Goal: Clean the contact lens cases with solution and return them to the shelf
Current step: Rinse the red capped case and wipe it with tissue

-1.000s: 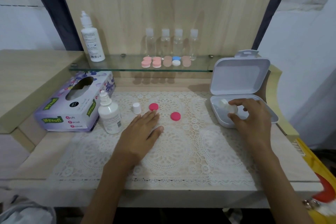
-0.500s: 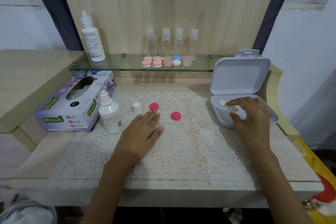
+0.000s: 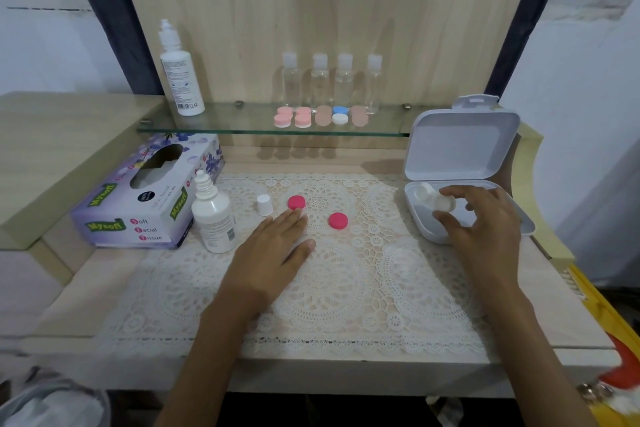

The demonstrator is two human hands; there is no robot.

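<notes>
Nothing gripped in the left hand [image 3: 273,250]: laid flat, palm down, fingers straight, on the lace mat [image 3: 346,288], fingertips just short of one pink cap [image 3: 296,202] at twelve o'clock of them. Over at three o'clock of the mat, right hand [image 3: 485,229] arched above the tray of the open white box [image 3: 460,146], fingers spread and loosely bent, index finger and thumb either side of the white lens case [image 3: 438,200]. Pinching it or merely hovering beside it: impossible to tell from this angle. Lens case down in the tray, toward its ten o'clock corner, apparently without its caps. Second pink cap [image 3: 338,220] loose on the mat, at four o'clock of the first. Open solution bottle [image 3: 213,218] upright at nine o'clock of the left hand, its small white cap [image 3: 265,204] standing between bottle and first pink cap. Tissue box [image 3: 145,198] further out at nine. Up at twelve o'clock, on the glass shelf [image 3: 242,125], a row of other cases [image 3: 322,116].

Step in hand, judging by this: rinsing the uncapped case over the tray. To do it well:
- Take the case by its narrow bridge, not by the wells.
- Hold it level, wells up, above the tray, to keep runoff off the lace.
- Fetch the bottle with the free left hand, gripping low against tipping.
- Keep the nozzle clear of the plastic.
- Give both pink caps the same rinse, then screw them back on before the trip to the shelf.
</notes>
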